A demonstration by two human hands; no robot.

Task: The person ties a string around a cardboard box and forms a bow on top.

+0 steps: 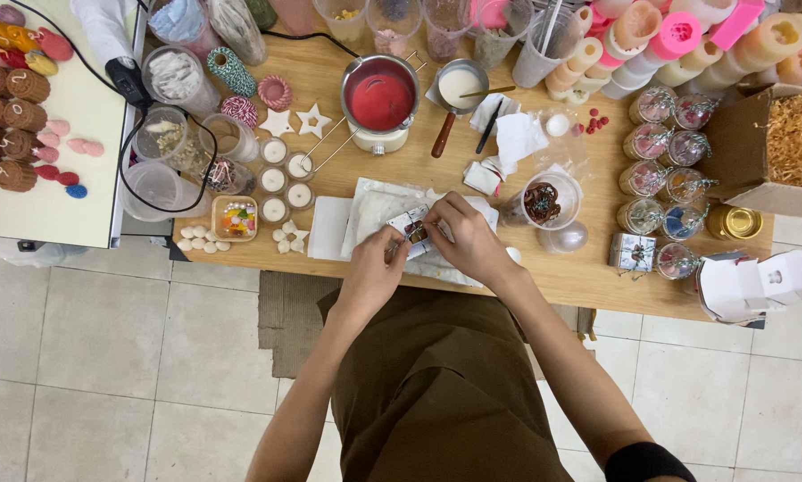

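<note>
**Both hands on a small packet at the table's front edge**

A wooden table (588,277) stands on a pale tiled floor (106,357), crowded with craft goods — a pot (380,92) of red wax, a small pan (459,87) of white liquid, three tealights (274,180), star shapes (312,120), twine spools (232,70), jars (664,147) tied with ribbon, and a box (798,143) of shredded filling at the right; a white side surface (53,205) at the left carries brown and pink pieces. A white sheet (374,210) lies before the person. The forearms reach up from the brown apron (436,384) and meet over it; the left hand (371,272) and right hand (472,241) are both closed, fingertips pinching a small packet (415,228) between them, just above the sheet at the near-centre of the table.
</note>
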